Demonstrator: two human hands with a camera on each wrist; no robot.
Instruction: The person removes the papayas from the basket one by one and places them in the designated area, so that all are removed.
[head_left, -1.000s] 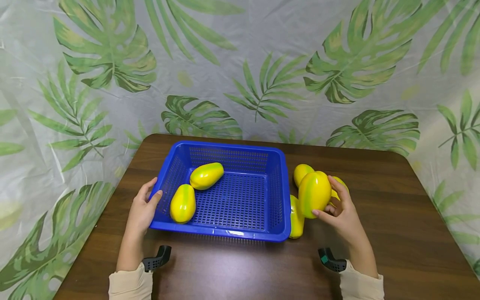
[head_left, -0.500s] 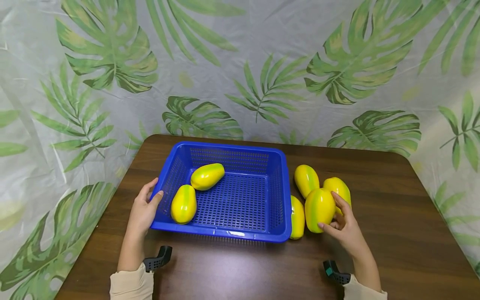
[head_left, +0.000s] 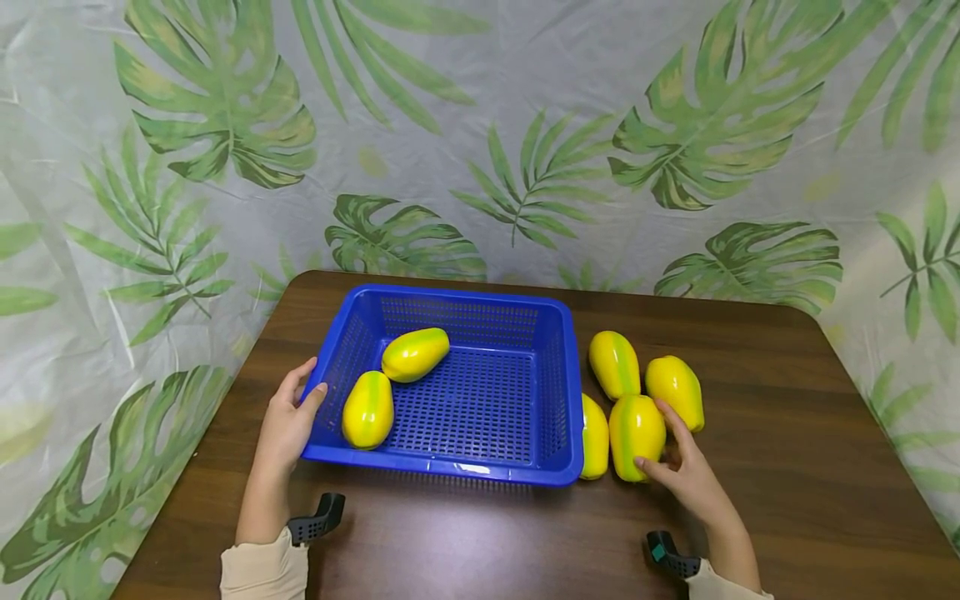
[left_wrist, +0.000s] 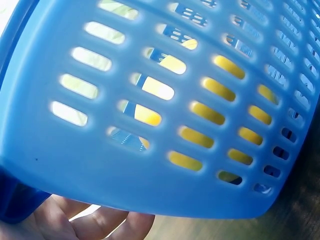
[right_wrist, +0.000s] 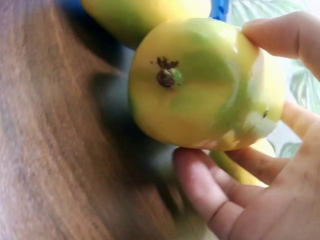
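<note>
A blue slotted plastic basket (head_left: 450, 467) stands on the table. My left hand (head_left: 288, 417) grips its left rim, with thumb above; in the left wrist view, fingers (left_wrist: 132, 227) curl under the basket wall (left_wrist: 100, 172). Two yellow-green papayas lie inside, one near the left front (head_left: 367, 408) and one farther back (head_left: 415, 354). Right of the basket, my right hand (head_left: 693, 479) holds a papaya (head_left: 637, 433) between thumb and fingers. The right wrist view shows its brown stem end (right_wrist: 167, 75); whether it touches the table cannot be told.
Beside the held papaya, another papaya (head_left: 596, 437) lies against the basket's right side, partly hidden by the rim. Two more papayas, one behind (head_left: 615, 364) and one to the right (head_left: 675, 390), lie on the brown wooden table (head_left: 795, 433). A leaf-patterned cloth (head_left: 525, 167) hangs behind.
My right hand has lowered the papaya toward the table and toward me, a little to the right. The papayas behind it show more fully. My left hand keeps its grip on the basket.
</note>
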